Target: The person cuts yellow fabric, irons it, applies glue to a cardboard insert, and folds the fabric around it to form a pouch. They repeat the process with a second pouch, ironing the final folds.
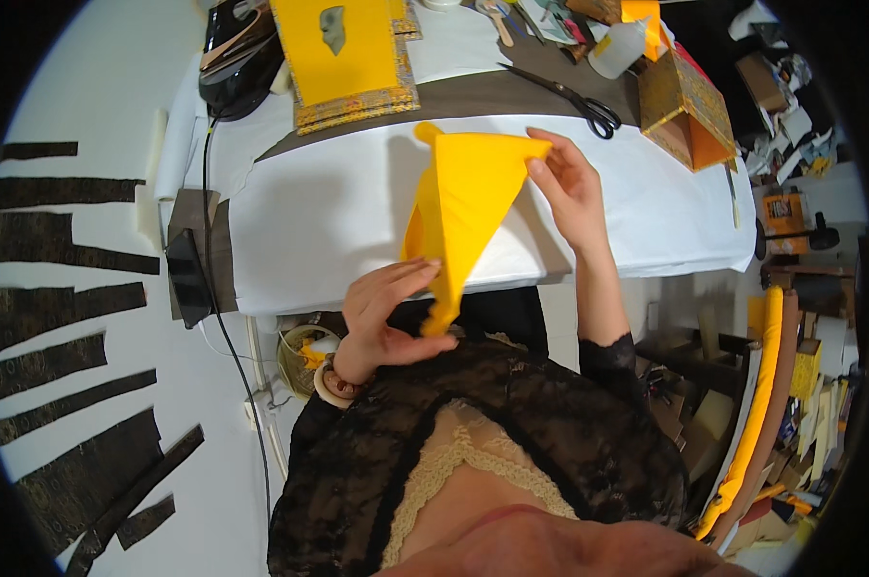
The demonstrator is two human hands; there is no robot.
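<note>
A piece of bright yellow cloth (pixel 468 192) hangs folded between my hands, above the near part of the white-covered table (pixel 310 212). My right hand (pixel 571 192) pinches its upper right corner between thumb and fingers. Lower down, at the near edge of the table, my left hand (pixel 386 313) has its fingers around the cloth's narrow lower end. The cloth's upper left corner stands free, with a small curled lobe. A loose fold droops along its left side.
Black scissors (pixel 574 99) lie beyond the cloth. Yellow patterned-edge panels (pixel 353 67) are stacked at the back left, near a black iron (pixel 237 72). A patterned open box (pixel 686 111) stands back right. A black cord (pixel 211 240) runs down the left side.
</note>
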